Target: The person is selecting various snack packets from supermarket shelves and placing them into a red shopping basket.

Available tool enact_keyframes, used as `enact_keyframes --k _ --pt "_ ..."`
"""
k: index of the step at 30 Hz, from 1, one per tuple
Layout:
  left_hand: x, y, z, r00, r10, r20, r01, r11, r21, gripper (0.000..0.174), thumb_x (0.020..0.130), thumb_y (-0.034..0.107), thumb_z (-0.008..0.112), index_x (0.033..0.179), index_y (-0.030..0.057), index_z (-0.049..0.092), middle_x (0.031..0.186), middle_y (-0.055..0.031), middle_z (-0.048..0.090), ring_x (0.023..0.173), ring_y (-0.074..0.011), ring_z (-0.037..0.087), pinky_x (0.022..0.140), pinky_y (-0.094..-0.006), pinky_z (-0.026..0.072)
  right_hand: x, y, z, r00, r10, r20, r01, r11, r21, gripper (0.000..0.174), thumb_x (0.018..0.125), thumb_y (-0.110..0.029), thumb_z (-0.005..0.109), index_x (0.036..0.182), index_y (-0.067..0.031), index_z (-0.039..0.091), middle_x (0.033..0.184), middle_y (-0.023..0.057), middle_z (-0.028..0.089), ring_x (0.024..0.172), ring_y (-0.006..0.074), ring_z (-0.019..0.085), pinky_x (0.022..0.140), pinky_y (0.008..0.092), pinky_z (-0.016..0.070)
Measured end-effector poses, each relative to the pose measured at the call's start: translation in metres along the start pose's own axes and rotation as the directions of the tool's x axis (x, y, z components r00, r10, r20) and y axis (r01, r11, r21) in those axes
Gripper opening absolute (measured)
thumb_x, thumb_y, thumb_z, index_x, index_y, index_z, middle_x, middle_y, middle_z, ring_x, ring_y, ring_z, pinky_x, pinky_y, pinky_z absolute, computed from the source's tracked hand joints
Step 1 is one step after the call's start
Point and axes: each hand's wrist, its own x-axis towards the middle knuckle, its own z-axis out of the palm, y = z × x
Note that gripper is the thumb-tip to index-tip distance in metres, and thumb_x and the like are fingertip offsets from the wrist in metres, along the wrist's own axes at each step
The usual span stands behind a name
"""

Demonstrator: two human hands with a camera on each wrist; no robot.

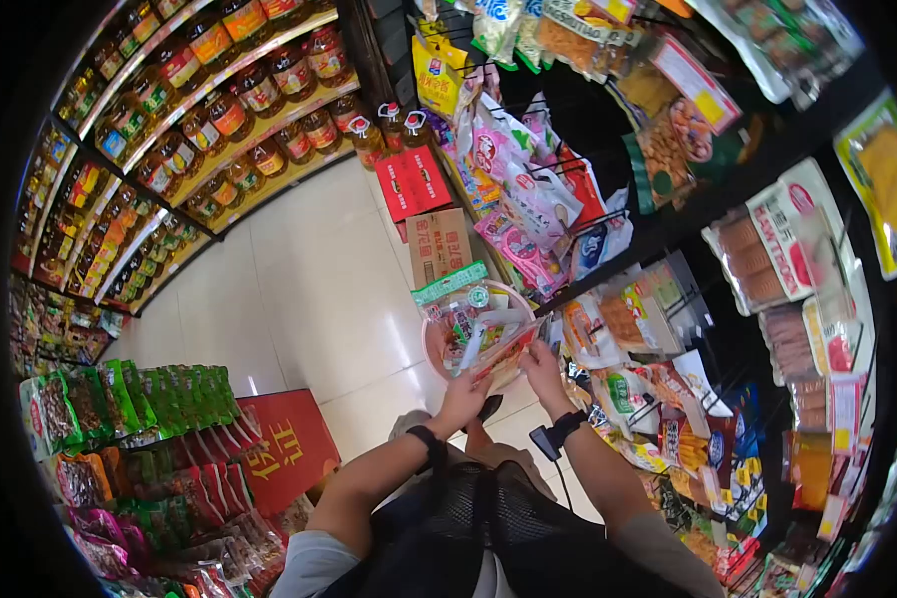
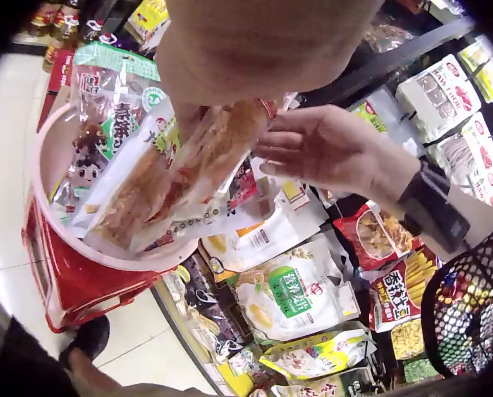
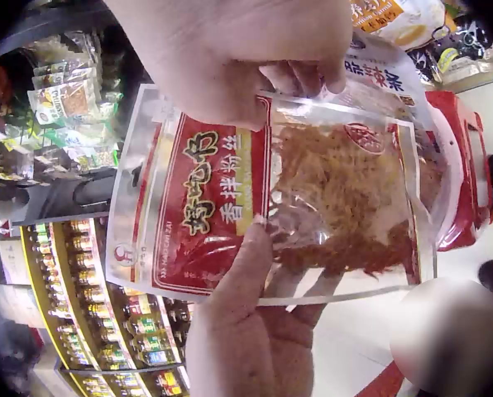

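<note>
Among shelves (image 1: 261, 133), left hand (image 1: 461, 399) and right hand (image 1: 545, 375) grip a clear, red-labelled packet (image 3: 275, 194) of brown shreds (image 3: 346, 198).

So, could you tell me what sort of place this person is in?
Probably a supermarket or grocery shop: rows of shelved bottles, many sealed food packets on display, and what look like price cards beside the packets all suggest it.

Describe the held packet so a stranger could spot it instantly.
Find the pink tub beside the black snack rack. At its near side, the left hand and right hand hold a flat packet. Unlike the green-topped bag in the tub, it pairs a red panel of gold-edged characters with a clear window of brown shreds.
</note>
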Motion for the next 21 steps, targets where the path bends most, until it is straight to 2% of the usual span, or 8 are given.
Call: enact_keyframes --k 3,5,6,9,11,14,18,21 --pt "0.024 0.006 0.017 0.992 0.082 -0.097 -0.081 0.997 0.012 0.036 0.095 0.031 0.060 0.105 -0.0028 0.066 0.091 -0.0269 0.067 0.084 -0.0425 0.066 0.074 -0.0465 0.0512 0.024 0.013 0.001 0.999 -0.045 -0.020 0.044 0.999 -0.027 0.057 0.091 -0.003 0.055 0.145 0.0010 0.036 0.139 0.0155 0.051 0.126 0.0215 0.051 0.105 0.0324 0.0399" --pt "0.036 0.019 0.020 0.986 0.100 -0.133 -0.109 0.992 -0.058 0.035 0.095 0.030 0.059 0.104 -0.0029 0.067 0.093 -0.0272 0.067 0.086 -0.0419 0.066 0.075 -0.0467 0.0513 0.035 0.029 0.006 0.986 -0.099 -0.132 0.104 0.994 0.031 0.064 0.091 -0.008 0.059 0.148 -0.0028 0.033 0.129 0.0139 0.056 0.115 0.0228 0.055 0.096 0.0334 0.0445" --pt "0.043 0.019 0.017 0.998 -0.064 0.012 0.064 0.998 0.020 0.034 0.096 0.028 0.058 0.114 -0.0012 0.064 0.097 -0.0272 0.067 0.090 -0.0418 0.066 0.077 -0.0472 0.0514 0.037 0.034 0.009 0.974 -0.122 -0.191 0.135 0.989 0.058 0.067 0.090 -0.011 0.061 0.150 -0.0046 0.031 0.124 0.0130 0.059 0.110 0.0235 0.058 0.092 0.0339 0.0468" --pt "0.063 0.001 0.024 0.998 -0.047 -0.033 0.049 0.998 0.037 0.037 0.096 0.023 0.056 0.126 0.0013 0.058 0.101 -0.0272 0.066 0.091 -0.0425 0.066 0.078 -0.0479 0.0515 0.031 -0.028 0.011 0.962 0.272 -0.007 -0.266 0.947 0.179 0.064 0.091 -0.003 0.054 0.151 -0.0020 0.030 0.144 0.0140 0.047 0.132 0.0217 0.046 0.107 0.0319 0.0376" --pt "0.080 -0.017 0.022 0.998 0.052 -0.032 -0.052 0.999 0.003 0.038 0.095 0.020 0.056 0.129 0.0025 0.055 0.101 -0.0272 0.067 0.091 -0.0429 0.066 0.078 -0.0486 0.0515 0.042 -0.014 0.022 0.979 0.179 0.101 -0.199 0.950 0.242 0.065 0.092 -0.004 0.055 0.151 -0.0031 0.029 0.145 0.0131 0.046 0.131 0.0216 0.046 0.107 0.0322 0.0378" --pt "0.098 -0.019 0.000 0.976 -0.112 0.185 0.111 0.994 0.019 0.039 0.092 0.017 0.057 0.128 0.0033 0.054 0.100 -0.0267 0.067 0.093 -0.0425 0.066 0.079 -0.0488 0.0513 0.053 0.006 0.038 0.974 0.207 0.095 -0.222 0.955 0.195 0.066 0.092 -0.005 0.055 0.152 -0.0044 0.028 0.146 0.0132 0.046 0.131 0.0218 0.047 0.107 0.0325 0.0385" --pt "0.127 -0.052 -0.039 0.894 0.088 0.439 -0.118 0.992 0.040 0.039 0.086 0.013 0.059 0.125 0.0063 0.057 0.098 -0.0227 0.067 0.094 -0.0394 0.066 0.081 -0.0457 0.0515 0.080 -0.055 0.049 0.991 0.046 -0.126 -0.049 0.999 -0.022 0.063 0.092 -0.008 0.056 0.150 -0.0028 0.030 0.144 0.0163 0.047 0.131 0.0245 0.047 0.107 0.0346 0.0388" --pt "0.149 -0.044 -0.091 0.876 0.338 0.344 -0.368 0.930 0.022 0.047 0.079 0.007 0.060 0.126 0.0080 0.056 0.105 -0.0197 0.066 0.098 -0.0368 0.064 0.085 -0.0438 0.0500 0.103 -0.110 0.065 0.970 -0.095 -0.224 0.030 0.961 -0.275 0.054 0.093 -0.010 0.056 0.143 -0.0027 0.040 0.129 0.0179 0.058 0.116 0.0260 0.058 0.098 0.0363 0.0451"
